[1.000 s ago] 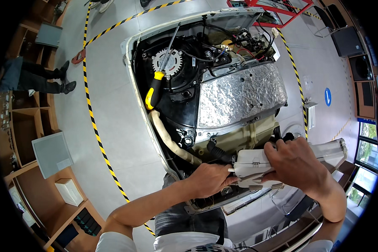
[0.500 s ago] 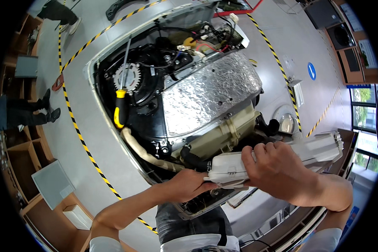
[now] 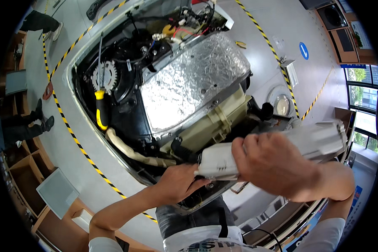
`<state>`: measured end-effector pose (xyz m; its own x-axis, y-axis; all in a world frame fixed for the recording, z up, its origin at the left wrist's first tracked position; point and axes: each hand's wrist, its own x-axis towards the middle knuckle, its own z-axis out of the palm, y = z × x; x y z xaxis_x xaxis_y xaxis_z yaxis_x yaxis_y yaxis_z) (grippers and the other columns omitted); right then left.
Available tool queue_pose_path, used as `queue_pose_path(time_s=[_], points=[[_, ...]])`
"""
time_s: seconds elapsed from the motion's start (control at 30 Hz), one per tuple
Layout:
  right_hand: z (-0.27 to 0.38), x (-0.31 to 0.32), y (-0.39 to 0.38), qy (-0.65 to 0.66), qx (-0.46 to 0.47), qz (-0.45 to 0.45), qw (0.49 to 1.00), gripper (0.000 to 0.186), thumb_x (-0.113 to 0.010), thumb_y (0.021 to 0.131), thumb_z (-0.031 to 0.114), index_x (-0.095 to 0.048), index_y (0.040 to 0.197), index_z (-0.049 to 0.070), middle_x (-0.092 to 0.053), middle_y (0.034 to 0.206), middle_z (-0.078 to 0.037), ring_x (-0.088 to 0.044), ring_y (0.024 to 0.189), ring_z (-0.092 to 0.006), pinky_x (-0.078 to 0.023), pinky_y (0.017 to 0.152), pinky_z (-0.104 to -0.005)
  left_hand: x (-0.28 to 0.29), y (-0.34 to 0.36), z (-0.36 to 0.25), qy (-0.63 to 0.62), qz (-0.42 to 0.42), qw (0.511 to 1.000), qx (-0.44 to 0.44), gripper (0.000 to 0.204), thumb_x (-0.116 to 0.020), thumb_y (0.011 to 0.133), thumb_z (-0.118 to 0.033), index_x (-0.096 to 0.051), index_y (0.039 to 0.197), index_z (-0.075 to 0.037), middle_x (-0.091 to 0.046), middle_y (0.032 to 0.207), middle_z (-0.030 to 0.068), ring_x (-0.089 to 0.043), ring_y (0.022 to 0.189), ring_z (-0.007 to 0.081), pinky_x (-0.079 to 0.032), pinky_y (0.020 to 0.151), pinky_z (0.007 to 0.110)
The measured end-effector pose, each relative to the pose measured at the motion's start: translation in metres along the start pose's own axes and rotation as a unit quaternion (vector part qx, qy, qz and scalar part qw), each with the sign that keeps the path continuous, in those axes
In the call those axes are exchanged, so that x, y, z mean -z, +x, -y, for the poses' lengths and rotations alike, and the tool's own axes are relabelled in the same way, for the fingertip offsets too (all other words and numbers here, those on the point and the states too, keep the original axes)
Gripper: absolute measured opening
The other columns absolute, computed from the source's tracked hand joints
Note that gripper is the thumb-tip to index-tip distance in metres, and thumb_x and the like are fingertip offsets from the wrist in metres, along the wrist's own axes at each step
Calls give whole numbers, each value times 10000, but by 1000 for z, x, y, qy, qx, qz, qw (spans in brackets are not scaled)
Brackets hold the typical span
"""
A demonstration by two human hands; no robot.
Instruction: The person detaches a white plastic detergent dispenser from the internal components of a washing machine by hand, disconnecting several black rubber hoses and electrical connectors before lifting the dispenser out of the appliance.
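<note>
A long white plastic housing lies tilted across the near right side of an opened washing machine. My right hand, slightly blurred, is wrapped over its top with the fingers curled round the edge. My left hand is closed at the housing's left end, beside a black rubber hose; the fingertips' exact hold there is partly hidden. Inside the machine, a silver foil-covered plate sits above a cream plastic tub. A yellow and black screwdriver rests beside a toothed grey wheel.
A beige wrapped hose runs along the machine's left wall. Loose wires crowd the far corner. Yellow-black floor tape surrounds the machine. A round glass door lies on the floor at right. Another person's legs stand at left.
The machine has shifted leftward in the picture as the view moved. Both hands keep their grip on the white housing, whose left end sits a little further left and higher in view.
</note>
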<state>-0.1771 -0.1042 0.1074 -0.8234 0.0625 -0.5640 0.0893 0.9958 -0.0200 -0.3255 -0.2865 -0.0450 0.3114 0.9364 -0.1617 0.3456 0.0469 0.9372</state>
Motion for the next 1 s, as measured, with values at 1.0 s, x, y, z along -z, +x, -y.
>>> queue_pose_path(time_s=[1.0], points=[[33, 5, -7, -47, -71, 34, 996, 749, -852, 644, 371, -557, 1173, -69, -595, 879, -142, -630, 811, -261, -523, 737, -357, 29, 15, 21, -111, 212, 971, -1, 600, -477, 998, -535, -640, 877, 29, -635, 745, 257, -627, 760, 470, -501, 700, 523]])
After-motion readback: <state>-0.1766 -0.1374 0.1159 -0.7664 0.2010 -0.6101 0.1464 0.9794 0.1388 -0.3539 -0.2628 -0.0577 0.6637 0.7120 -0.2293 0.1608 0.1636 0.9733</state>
